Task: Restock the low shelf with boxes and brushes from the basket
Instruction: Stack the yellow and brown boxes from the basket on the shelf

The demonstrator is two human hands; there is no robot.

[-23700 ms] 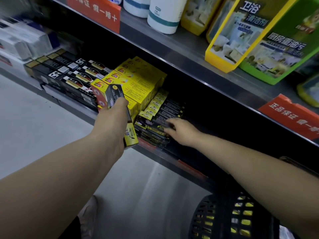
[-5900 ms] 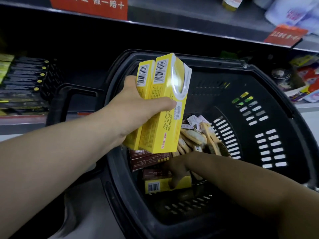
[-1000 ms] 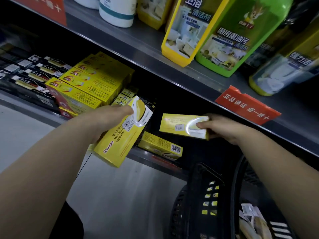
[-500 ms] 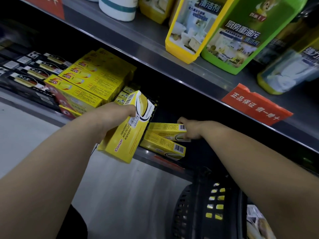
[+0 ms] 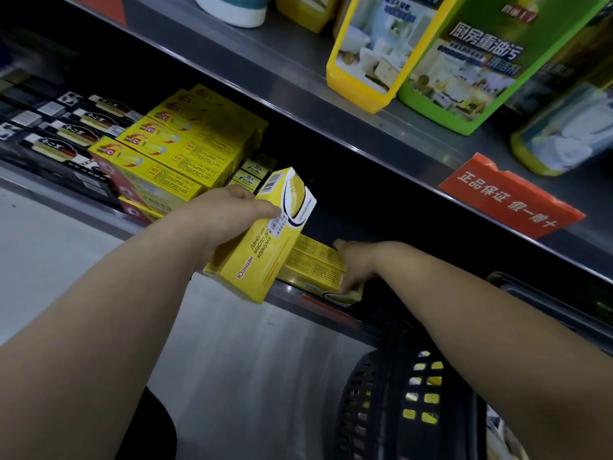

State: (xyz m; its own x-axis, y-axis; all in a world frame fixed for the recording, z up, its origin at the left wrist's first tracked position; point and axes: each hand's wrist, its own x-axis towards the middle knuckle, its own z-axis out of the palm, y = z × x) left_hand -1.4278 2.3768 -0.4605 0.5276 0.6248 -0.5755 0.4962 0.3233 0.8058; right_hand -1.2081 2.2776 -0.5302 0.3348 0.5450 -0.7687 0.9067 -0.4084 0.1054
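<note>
Left hand grips a yellow carton round its upper half, thumb across the front face by the price sticker, fingers behind. The carton is tilted with its barcode end up and hangs just in front of the low shelf, touching nothing. It looks parked there as the next one to go in, kept clear so the other hand has room.

Right hand lies over the right end of the stacked yellow cartons already on the shelf. Fingers are spread and fairly straight, one pointing along the back edge, thumb down at the front corner. It reads as pressing and squaring the stack, not a wrapped grip. The stack lies flat, long side along the shelf front, probably so more can pile on top.

To the left, the yellow-and-red boxes are stacked the same flat way. The small black-and-yellow boxes sit between them and the held carton, and the black boxes are furthest left. So the open gap for this stock is to the right of these. The basket is on the floor below the right arm, near for the next grab. Its contents are barely visible, and no brushes are identifiable.

Above are the upper shelf, the cleaner bottles and a red tag.

Task judged mid-way; the held carton is not yet placed.
</note>
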